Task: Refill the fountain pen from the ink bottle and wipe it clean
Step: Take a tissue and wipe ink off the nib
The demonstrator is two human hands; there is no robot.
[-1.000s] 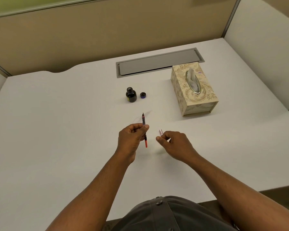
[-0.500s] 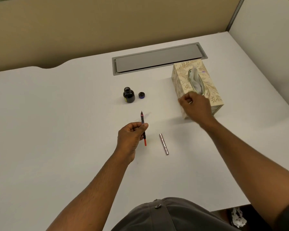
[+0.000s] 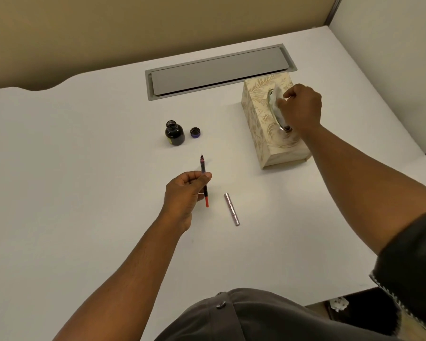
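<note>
A smooth matte white desk (image 3: 84, 193) carries everything here, with a long grey metal cable hatch (image 3: 219, 71) set flush into its far side. The left hand (image 3: 185, 193) pinches the slim inner section of the fountain pen (image 3: 204, 179) between thumb and curled fingertips, nib pointing away, its red tail end showing below the fingers. Just right of it the pen's silvery ribbed barrel (image 3: 231, 209) lies flat on the desk, apart from both hands. Further off stands the small round ink bottle (image 3: 174, 133) of dark glass, open at the neck, with its little dark screw cap (image 3: 195, 132) upturned just beside it. At the right sits a rectangular tissue box (image 3: 258, 124) in cream with a gold leaf pattern and an oval slot on top. The right hand (image 3: 301, 108) is closed over that slot, fingertips gripping the soft white tissue (image 3: 278, 99) that stands up out of it. Half a second ago this hand was only at the box's near corner; a second ago it held the barrel, which now rests on the desk. The left hand's grip on the pen is unchanged.
</note>
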